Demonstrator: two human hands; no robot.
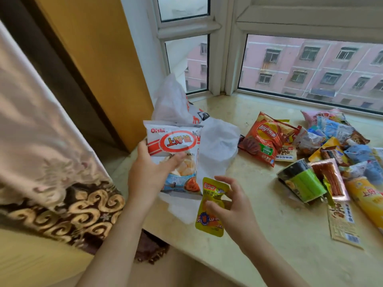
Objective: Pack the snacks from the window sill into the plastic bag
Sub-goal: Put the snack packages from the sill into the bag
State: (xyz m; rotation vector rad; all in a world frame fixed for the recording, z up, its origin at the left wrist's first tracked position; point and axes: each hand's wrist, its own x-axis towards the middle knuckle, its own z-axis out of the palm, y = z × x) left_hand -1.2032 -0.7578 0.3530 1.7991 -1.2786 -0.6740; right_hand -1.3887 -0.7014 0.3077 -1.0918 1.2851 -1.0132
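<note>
The left hand (149, 172) grips a white Oishi chip bag (176, 156) by its lower left side, and the right hand (232, 206) pinches a small yellow snack pouch (209, 212), both just in front of the white plastic bag (217, 146) (its mouth looks slack, not held open). Packing seems barely begun, since most snacks, the red Lay's bag (267, 137) among them, lie heaped well to the right on the window sill (279, 235). Next, both packets likely need dropping into the bag, which calls for finding its opening first.
</note>
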